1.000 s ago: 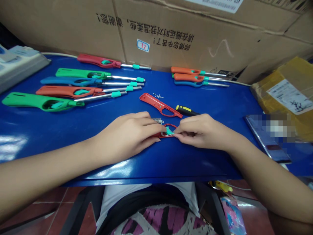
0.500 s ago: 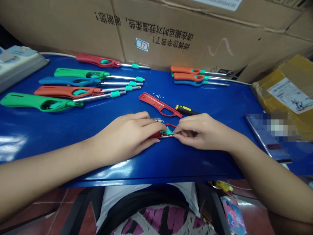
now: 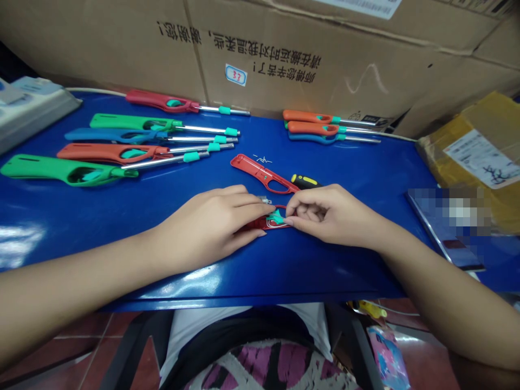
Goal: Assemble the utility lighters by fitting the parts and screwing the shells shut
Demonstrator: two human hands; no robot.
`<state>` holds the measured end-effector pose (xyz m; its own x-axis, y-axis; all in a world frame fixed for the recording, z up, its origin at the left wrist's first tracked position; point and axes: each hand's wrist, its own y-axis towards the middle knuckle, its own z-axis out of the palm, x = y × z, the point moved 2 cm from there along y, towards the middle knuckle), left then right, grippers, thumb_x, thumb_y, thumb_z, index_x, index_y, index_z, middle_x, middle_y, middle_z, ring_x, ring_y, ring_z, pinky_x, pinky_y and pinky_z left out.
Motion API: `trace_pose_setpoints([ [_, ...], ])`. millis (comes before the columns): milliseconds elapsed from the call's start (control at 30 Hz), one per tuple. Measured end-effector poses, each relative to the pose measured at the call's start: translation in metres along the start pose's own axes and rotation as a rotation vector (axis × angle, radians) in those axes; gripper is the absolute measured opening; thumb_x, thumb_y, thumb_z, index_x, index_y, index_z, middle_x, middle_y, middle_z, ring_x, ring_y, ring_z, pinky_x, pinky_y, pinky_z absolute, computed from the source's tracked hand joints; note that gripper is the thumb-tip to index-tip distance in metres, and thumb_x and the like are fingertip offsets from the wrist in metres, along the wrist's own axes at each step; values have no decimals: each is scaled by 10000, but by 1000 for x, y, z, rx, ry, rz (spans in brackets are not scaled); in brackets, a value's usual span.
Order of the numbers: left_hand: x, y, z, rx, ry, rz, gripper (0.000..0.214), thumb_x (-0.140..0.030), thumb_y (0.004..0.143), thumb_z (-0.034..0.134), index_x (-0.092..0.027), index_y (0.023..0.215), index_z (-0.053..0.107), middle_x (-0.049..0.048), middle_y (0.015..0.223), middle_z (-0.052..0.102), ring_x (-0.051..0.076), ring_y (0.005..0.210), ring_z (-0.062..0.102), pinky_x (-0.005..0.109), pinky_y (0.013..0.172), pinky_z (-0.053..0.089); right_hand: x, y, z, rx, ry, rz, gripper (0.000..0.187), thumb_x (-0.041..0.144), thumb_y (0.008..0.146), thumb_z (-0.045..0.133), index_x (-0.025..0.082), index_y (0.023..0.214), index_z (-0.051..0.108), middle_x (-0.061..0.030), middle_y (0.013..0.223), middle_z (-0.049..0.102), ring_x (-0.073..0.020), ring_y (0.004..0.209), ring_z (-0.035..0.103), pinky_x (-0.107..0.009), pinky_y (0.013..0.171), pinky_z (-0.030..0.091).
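Observation:
My left hand (image 3: 215,222) lies over an opened red lighter casing (image 3: 280,226) and grips its left part against the table. A teal trigger (image 3: 276,217) with thin white wire beside it sits in the casing. At the trigger's right end, the thumb and forefinger of my right hand (image 3: 325,214) are pinched on it. A clear part with a metal end (image 3: 266,200) shows just behind my left fingers, mostly hidden. Beyond the hands lie the other red casing half (image 3: 260,169), several small screws (image 3: 263,160) and a black-and-yellow screwdriver (image 3: 305,181), its shaft hidden.
Several long-nosed lighters lie at the left, among them a green lighter (image 3: 49,169); more, including an orange lighter (image 3: 311,128), lie back right. A large cardboard box (image 3: 260,32) stands behind. A phone (image 3: 439,233) and taped parcel (image 3: 479,146) are right, a power strip (image 3: 36,108) left.
My right hand has shifted slightly left, and the trigger's right end sits a little lower and further left in the casing. My left hand has barely moved.

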<state>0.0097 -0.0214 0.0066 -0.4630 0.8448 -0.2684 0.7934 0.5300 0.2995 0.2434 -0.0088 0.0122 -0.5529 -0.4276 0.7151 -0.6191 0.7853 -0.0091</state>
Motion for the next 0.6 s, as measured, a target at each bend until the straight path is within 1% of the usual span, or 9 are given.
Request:
trace_pose_setpoints([
  [100, 5, 1, -10, -29, 23, -6, 359, -383, 975, 665, -190, 1278, 677, 73, 1137, 754, 246, 1016, 664, 366, 850, 542, 2, -2, -2, 9, -20, -9, 147, 241, 961, 604, 161, 883, 700, 50, 624, 551, -66, 527, 442, -195, 500, 340],
  [167, 10, 2, -20, -77, 44, -26, 355, -471, 956, 668, -224, 1209, 703, 66, 1130, 754, 262, 1019, 656, 388, 865, 528, 2, -3, -2, 0, -28, -17, 148, 233, 970, 590, 162, 910, 705, 48, 631, 563, -65, 523, 441, -197, 496, 335],
  [200, 14, 3, -24, -99, 49, -45, 337, -490, 960, 653, -235, 1173, 709, 62, 1110, 755, 259, 990, 654, 391, 858, 521, 2, -3, -2, -8, -29, -23, 132, 232, 965, 601, 163, 926, 706, 50, 630, 560, -65, 520, 443, -195, 496, 338],
  [267, 21, 5, -28, -106, 53, -87, 280, -450, 989, 602, -227, 1120, 710, 64, 1077, 746, 248, 963, 655, 388, 856, 511, 2, -3, 0, -21, -28, -34, 97, 237, 947, 639, 166, 943, 704, 60, 621, 540, -61, 512, 448, -190, 499, 349],
  [333, 29, 6, -27, -93, 43, -114, 237, -378, 998, 581, -203, 1087, 714, 67, 1056, 735, 241, 969, 657, 382, 871, 509, 1, -3, 2, -31, -36, -53, 85, 247, 931, 676, 167, 945, 700, 72, 611, 514, -56, 503, 439, -186, 502, 353],
  [400, 35, 6, -21, -72, 3, -121, 217, -342, 990, 593, -189, 1073, 723, 66, 1054, 730, 233, 976, 660, 377, 889, 511, 0, -3, 3, -40, -54, -80, 84, 248, 923, 699, 166, 941, 695, 79, 607, 503, -53, 499, 429, -186, 509, 355],
  [500, 40, 5, -13, -34, -84, -144, 207, -329, 988, 603, -192, 1067, 736, 60, 1061, 729, 221, 1003, 670, 361, 909, 518, -1, -2, 3, -45, -94, -123, 74, 236, 931, 702, 163, 944, 698, 76, 612, 517, -55, 511, 445, -189, 534, 364],
  [600, 41, 5, -9, -13, -150, -163, 216, -322, 995, 586, -192, 1058, 746, 60, 1074, 725, 205, 1017, 680, 343, 930, 524, 0, -3, 0, -25, -122, -178, 75, 228, 945, 686, 156, 956, 705, 63, 630, 543, -61, 530, 471, -194, 553, 373],
])
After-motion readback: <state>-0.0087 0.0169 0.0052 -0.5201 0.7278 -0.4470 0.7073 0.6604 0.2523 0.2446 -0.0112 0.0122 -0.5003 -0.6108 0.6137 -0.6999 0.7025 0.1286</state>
